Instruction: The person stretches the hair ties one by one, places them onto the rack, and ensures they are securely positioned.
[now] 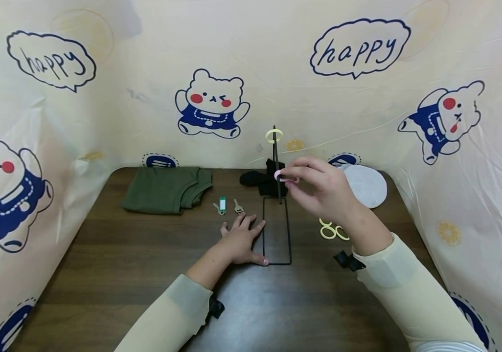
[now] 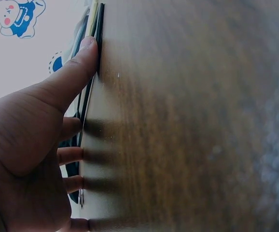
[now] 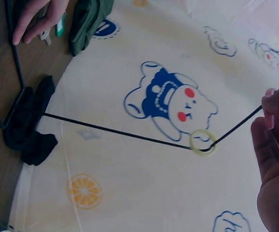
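One pink ring (image 3: 269, 122) is pinched in my right grip (image 1: 326, 190) at the arm (image 3: 236, 127) of the black wire stand (image 3: 118, 131), slanting toward me; threaded or not, I can't tell. My spread left grip (image 1: 239, 242) touches the base (image 1: 288, 232), short of the bench's (image 1: 145, 293) far edge.

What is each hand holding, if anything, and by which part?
The right hand pinches a pink ring by its rim, between thumb and fingers. The left hand grips nothing; its thumb rests on the rectangular base of a thin black wire-like stand.
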Action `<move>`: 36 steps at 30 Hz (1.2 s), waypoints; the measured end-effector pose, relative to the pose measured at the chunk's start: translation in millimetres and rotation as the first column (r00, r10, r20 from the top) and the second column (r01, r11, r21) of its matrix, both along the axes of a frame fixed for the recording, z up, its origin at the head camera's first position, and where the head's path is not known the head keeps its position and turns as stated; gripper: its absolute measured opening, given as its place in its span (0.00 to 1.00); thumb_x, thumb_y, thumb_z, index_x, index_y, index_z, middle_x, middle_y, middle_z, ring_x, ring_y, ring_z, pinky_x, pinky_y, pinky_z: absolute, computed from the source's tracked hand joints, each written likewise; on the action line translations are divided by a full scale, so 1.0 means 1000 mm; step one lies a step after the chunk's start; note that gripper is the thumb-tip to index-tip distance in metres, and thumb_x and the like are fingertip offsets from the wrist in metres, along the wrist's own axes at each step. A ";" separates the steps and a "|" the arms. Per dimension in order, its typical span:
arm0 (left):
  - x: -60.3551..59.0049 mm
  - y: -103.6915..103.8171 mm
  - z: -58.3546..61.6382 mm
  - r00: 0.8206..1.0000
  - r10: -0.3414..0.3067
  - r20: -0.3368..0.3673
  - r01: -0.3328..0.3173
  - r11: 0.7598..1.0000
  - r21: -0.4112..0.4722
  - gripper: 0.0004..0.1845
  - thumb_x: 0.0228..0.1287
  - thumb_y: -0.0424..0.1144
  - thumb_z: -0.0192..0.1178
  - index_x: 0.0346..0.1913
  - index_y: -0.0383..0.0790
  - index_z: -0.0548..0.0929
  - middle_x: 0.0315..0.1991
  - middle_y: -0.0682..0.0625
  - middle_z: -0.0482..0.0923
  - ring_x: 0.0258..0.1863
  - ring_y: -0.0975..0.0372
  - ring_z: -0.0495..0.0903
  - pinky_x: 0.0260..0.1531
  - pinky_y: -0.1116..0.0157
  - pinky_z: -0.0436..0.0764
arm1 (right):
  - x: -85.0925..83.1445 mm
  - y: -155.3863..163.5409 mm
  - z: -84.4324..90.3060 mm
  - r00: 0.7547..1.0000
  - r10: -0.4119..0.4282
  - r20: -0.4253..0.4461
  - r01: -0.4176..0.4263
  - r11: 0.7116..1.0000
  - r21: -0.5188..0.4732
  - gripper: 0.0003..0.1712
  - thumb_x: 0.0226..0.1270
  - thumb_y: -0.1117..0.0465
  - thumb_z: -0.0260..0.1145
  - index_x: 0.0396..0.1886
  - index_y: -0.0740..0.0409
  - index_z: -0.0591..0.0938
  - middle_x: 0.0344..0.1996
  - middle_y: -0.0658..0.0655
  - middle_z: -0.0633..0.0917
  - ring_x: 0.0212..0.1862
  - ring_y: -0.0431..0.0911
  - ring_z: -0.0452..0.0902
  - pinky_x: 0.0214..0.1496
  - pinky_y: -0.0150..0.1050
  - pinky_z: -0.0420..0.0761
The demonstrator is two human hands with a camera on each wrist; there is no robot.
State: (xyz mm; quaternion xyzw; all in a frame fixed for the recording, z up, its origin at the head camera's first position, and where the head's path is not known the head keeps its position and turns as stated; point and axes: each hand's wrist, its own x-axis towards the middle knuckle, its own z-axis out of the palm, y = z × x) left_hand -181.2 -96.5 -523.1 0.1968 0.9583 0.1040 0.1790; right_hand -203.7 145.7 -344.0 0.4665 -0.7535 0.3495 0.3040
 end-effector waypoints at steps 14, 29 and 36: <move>0.001 0.000 -0.002 1.000 -0.001 0.003 0.001 1.000 -0.010 0.63 0.47 0.80 0.66 0.84 0.61 0.53 0.84 0.49 0.46 0.82 0.45 0.36 0.65 0.24 0.50 | -0.036 -0.013 -0.016 0.996 -0.056 0.069 0.065 0.989 -0.135 0.16 0.60 0.73 0.75 0.49 0.65 0.89 0.45 0.60 0.85 0.37 0.46 0.87 0.43 0.38 0.87; 0.002 0.000 0.004 1.000 -0.009 -0.014 0.009 1.000 -0.009 0.63 0.47 0.79 0.67 0.84 0.59 0.54 0.84 0.48 0.47 0.82 0.44 0.39 0.65 0.24 0.51 | -0.057 -0.035 -0.024 0.983 -0.114 0.140 0.154 0.937 -0.313 0.17 0.56 0.81 0.75 0.46 0.74 0.87 0.43 0.68 0.82 0.38 0.56 0.83 0.43 0.49 0.87; 0.001 0.001 0.003 1.000 -0.013 -0.016 0.013 1.000 -0.018 0.63 0.47 0.79 0.67 0.84 0.59 0.54 0.84 0.48 0.47 0.82 0.44 0.39 0.64 0.24 0.52 | -0.046 -0.041 -0.010 0.970 -0.125 0.206 0.189 0.926 -0.326 0.16 0.58 0.83 0.71 0.47 0.77 0.84 0.45 0.72 0.81 0.41 0.62 0.84 0.45 0.51 0.87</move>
